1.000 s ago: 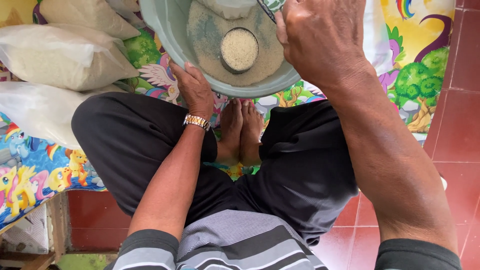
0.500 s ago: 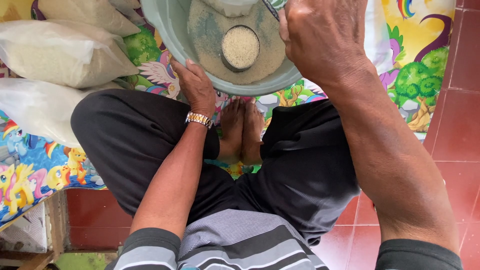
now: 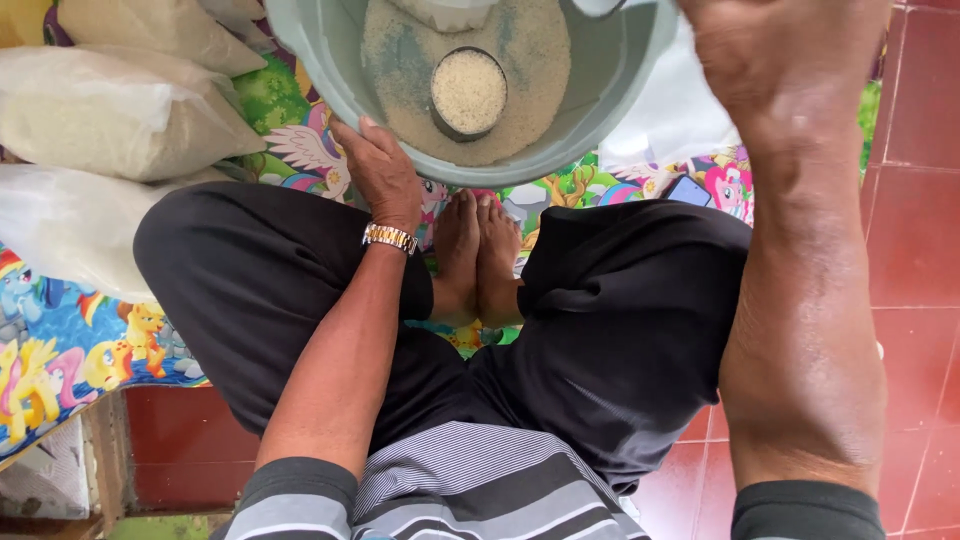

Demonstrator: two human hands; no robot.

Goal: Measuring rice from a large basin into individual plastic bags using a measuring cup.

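Seated cross-legged above a round pale-green plastic basin (image 3: 600, 110), mouth facing up, no long axis to speak of. Left hand (image 3: 380, 170) pressed flat against the basin's near wall, fingers spread, gripping nothing; gold-toned metal watch (image 3: 390, 237) at the wrist. Right hand (image 3: 780, 60) raised over the far rim, seen from the back, open or closed impossible to tell. Inside: loose white rice (image 3: 540, 60) and a small round tin (image 3: 468, 92) brimming with grains. Underneath, a bright cartoon-print mat (image 3: 60, 340) on glossy red floor tiles (image 3: 920, 200). Beside, soft clear plastic bags of rice (image 3: 110, 110).
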